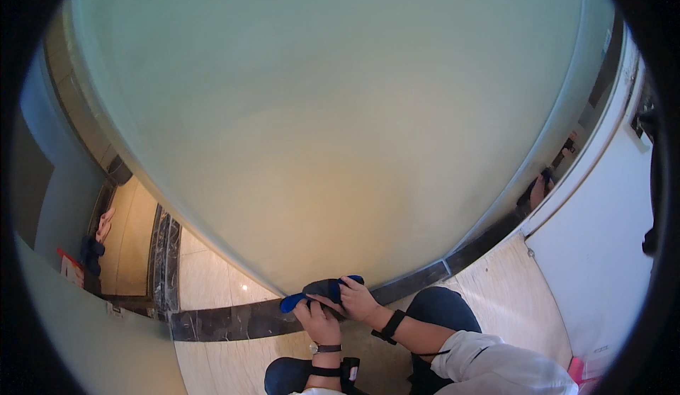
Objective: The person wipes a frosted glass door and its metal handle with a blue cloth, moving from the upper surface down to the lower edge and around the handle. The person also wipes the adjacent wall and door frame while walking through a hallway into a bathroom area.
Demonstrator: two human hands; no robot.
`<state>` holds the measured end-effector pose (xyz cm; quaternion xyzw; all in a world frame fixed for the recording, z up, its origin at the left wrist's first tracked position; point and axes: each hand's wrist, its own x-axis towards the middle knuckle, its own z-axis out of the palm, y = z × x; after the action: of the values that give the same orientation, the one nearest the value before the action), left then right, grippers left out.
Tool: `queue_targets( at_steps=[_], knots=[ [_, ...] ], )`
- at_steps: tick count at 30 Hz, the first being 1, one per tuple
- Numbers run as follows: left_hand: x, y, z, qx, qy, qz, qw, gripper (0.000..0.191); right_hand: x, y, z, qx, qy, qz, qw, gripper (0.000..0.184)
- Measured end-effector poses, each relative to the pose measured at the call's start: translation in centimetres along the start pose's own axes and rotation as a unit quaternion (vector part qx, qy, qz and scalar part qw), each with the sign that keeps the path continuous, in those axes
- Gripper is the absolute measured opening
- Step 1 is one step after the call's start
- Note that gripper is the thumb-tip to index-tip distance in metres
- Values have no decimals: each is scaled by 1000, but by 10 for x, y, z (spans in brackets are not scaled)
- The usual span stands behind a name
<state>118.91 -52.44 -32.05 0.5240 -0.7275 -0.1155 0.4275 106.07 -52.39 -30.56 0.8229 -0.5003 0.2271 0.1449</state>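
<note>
Both hands grip a dark grey and blue slipper-like item (320,288) low before a frosted glass panel (329,129). My left hand (320,325), with a watch on its wrist, holds the near left part, where a blue end sticks out. The fingers of my right hand (360,300) close over the right part, beside another blue end. Whether this is one slipper or a pair pressed together, I cannot tell. Just beneath it runs a dark marble floor strip (223,320).
My bent knees (445,310) flank the arms. A white door (589,267) stands at right. Through the gap at left, pink slippers (105,225), dark footwear (92,254) and a dark bin (119,170) sit on the floor. Something pink (576,368) lies at lower right.
</note>
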Motion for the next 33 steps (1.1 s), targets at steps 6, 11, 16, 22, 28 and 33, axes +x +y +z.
queue_targets(
  at_steps=[6,11,16,22,28,33],
  knots=[
    [-3,10,5,-86,3,17,996,32,-39,33,-7,-118,189,340,913,63],
    [-17,36,24,-113,-132,175,969,27,-51,62,-18,358,454,665,473,79],
    [-13,34,23,-108,-108,102,983,25,-26,23,-28,156,327,526,769,85],
    [-2,25,17,-123,-55,41,990,28,-8,25,-44,0,182,225,957,38],
    [-18,30,31,-111,-112,78,984,27,-60,76,-7,315,523,551,569,75],
    [-24,38,41,-109,-135,126,977,27,-56,63,-22,460,543,523,469,74]
  ],
)
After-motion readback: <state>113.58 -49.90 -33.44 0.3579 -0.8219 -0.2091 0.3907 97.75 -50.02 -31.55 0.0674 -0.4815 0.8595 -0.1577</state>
